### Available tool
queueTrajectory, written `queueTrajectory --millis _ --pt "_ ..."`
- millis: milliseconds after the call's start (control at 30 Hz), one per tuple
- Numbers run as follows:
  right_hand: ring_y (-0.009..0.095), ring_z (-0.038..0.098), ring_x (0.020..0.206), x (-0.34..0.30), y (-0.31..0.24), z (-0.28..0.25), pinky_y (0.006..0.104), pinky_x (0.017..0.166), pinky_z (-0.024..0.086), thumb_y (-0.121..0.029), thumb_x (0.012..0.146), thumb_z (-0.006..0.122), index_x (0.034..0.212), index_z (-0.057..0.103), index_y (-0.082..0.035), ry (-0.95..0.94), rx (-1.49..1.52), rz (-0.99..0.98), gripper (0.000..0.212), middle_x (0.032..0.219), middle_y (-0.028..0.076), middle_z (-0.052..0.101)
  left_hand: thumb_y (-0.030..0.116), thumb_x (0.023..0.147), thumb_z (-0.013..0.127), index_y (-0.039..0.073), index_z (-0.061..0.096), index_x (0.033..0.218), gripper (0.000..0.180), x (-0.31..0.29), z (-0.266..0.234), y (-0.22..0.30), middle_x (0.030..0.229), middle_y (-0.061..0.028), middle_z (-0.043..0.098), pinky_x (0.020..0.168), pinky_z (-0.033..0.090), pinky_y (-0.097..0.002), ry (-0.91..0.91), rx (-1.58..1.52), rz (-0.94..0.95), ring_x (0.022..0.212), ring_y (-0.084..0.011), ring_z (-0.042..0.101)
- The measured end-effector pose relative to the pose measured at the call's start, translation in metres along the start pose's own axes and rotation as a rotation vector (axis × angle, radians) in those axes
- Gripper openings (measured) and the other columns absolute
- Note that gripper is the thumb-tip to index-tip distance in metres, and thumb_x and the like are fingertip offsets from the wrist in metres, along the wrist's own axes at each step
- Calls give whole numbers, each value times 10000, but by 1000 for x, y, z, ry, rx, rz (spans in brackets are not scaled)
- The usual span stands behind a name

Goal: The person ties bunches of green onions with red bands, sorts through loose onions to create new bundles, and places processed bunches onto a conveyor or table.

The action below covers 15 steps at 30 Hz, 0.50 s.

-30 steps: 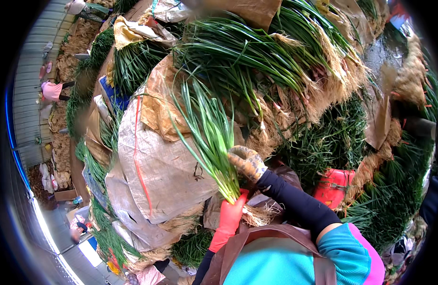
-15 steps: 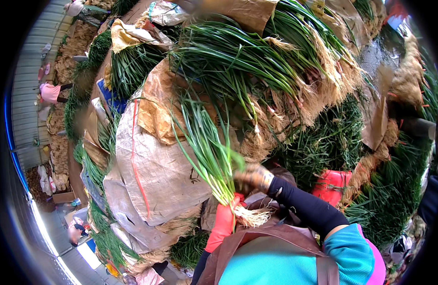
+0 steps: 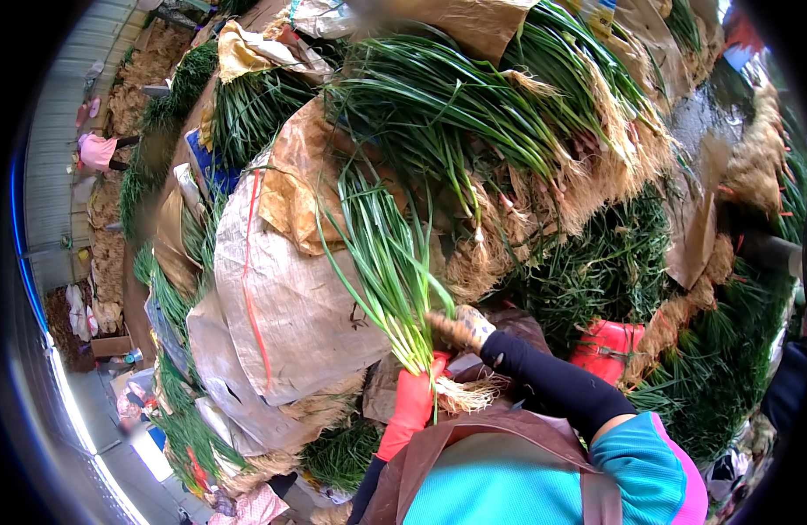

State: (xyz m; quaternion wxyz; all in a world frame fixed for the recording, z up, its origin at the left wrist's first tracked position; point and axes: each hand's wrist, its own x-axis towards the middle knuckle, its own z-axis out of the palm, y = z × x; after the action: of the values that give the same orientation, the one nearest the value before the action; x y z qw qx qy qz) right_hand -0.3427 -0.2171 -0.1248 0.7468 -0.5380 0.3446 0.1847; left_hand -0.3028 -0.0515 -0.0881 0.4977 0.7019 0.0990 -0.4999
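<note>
My left hand [image 3: 417, 390], in a red glove, grips a bunch of green onions [image 3: 393, 293] near its base. The pale roots [image 3: 467, 395] stick out to the right below the glove, and the long green leaves fan away from me over a cloth sheet. Just right of the stalks is my right hand [image 3: 465, 329], in a light patterned, soiled glove below a dark sleeve. A single bent leaf [image 3: 437, 285] runs down to its fingers, which are closed and partly blurred. Brown apron cloth [image 3: 543, 432] lies below both hands.
A large heap of green onions [image 3: 456, 105] with matted roots lies ahead. The pale cloth sheet [image 3: 290, 306] covers the left middle. Loose green leaves [image 3: 605, 262] and a red container [image 3: 605, 350] are at right. Farther left, a person in pink [image 3: 97, 152] bends over another row.
My right hand has shifted slightly left, closer to the stalks, and the leaf beside it now shows more sharply. My left hand keeps its hold on the bunch.
</note>
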Motion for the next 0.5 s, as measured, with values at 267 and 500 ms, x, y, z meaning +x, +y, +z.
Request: queueTrajectory --millis 267,500 --pt "190 600 672 -27 -8 -7 309 634 478 -302 832 545 861 601 -55 -54 -74 -482 255 713 81 615 180 770 648 34 622 839 163 -7 3 12 663 -33 590 479 407 -253 48 50 -90 544 -110 546" --pt "137 566 692 51 -8 -30 269 623 451 -257 787 633 972 589 -30 197 440 -205 297 780 60 608 208 789 638 37 629 896 202 -17 15 26 718 -20 602 505 427 -243 34 206 -32 619 -102 569"
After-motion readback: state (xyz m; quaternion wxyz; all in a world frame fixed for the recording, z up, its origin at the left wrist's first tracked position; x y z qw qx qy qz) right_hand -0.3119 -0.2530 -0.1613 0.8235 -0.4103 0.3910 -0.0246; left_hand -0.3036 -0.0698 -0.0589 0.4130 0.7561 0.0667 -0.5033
